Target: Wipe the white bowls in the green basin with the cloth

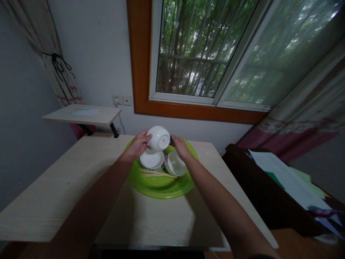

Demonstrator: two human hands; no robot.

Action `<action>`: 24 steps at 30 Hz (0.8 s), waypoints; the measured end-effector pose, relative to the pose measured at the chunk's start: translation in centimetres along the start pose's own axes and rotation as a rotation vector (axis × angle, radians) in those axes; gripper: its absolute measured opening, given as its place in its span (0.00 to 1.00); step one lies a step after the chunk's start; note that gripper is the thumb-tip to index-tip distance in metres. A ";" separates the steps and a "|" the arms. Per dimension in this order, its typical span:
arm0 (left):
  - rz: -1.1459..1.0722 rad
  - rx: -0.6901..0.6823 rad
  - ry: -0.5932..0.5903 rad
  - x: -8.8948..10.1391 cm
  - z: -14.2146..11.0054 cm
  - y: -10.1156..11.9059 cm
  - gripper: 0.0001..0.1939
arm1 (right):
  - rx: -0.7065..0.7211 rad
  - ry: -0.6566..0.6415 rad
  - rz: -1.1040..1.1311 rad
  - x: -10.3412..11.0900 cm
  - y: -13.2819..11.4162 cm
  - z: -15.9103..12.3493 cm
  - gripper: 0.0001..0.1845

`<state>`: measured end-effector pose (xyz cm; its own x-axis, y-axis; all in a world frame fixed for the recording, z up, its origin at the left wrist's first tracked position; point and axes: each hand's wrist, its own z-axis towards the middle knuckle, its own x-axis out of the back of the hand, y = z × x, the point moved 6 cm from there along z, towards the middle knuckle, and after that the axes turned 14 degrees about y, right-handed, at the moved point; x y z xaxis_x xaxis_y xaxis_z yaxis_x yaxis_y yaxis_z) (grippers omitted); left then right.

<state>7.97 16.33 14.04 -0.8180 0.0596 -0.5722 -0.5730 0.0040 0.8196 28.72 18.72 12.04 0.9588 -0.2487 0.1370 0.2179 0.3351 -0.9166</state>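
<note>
My left hand (139,144) grips a white bowl (159,137), tipped on its side and lifted above a green basin (161,187) on the table. My right hand (180,146) is at the bowl's right side, fingers curled near its rim; whether it holds the bowl or something small is unclear. In the basin lie a small white plate stack (151,159), another white bowl (175,165) leaning on its side, and a pair of wooden chopsticks (156,173).
The light wooden table (54,187) fills the foreground. A small raised shelf (82,115) stands at the back left under a tied curtain. A dark piece of furniture with papers (285,180) sits to the right. A window lies ahead.
</note>
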 end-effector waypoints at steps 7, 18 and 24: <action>-0.001 0.009 -0.068 -0.2 0.0 -0.1 0.16 | -0.295 -0.073 0.406 -0.7 -1.6 -1.1 0.25; 0.046 -0.045 0.044 1.3 1.5 -0.9 0.16 | -0.313 -0.105 0.582 -1.1 -2.1 -1.3 0.24; 0.210 -0.102 0.148 1.2 1.1 -0.9 0.15 | -0.235 -0.077 0.487 -1.0 -1.8 -1.1 0.23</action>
<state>7.55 17.46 12.63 -0.9136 -0.0979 -0.3946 -0.3862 -0.0942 0.9176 27.17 17.37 13.10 0.9514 -0.0449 -0.3048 -0.2923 0.1808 -0.9391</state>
